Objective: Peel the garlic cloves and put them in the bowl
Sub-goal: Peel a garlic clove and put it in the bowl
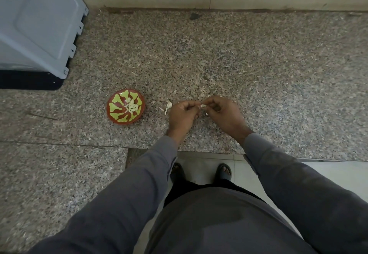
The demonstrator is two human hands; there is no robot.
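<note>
We see the left hand [182, 117] and right hand [223, 112] both pinching one garlic clove [203, 105] above the table [258, 74], right of the bowl [125, 109]. Likely light, firm, papery-skinned; pinch the ends.

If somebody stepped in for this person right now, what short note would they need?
Left hand and right hand: both pinch one garlic clove between them, above the counter.
Bowl: on the counter left of the hands, several peeled cloves inside.
Loose skins lie between bowl and hands.
Left: finish peeling this clove and drop it in the bowl.
</note>
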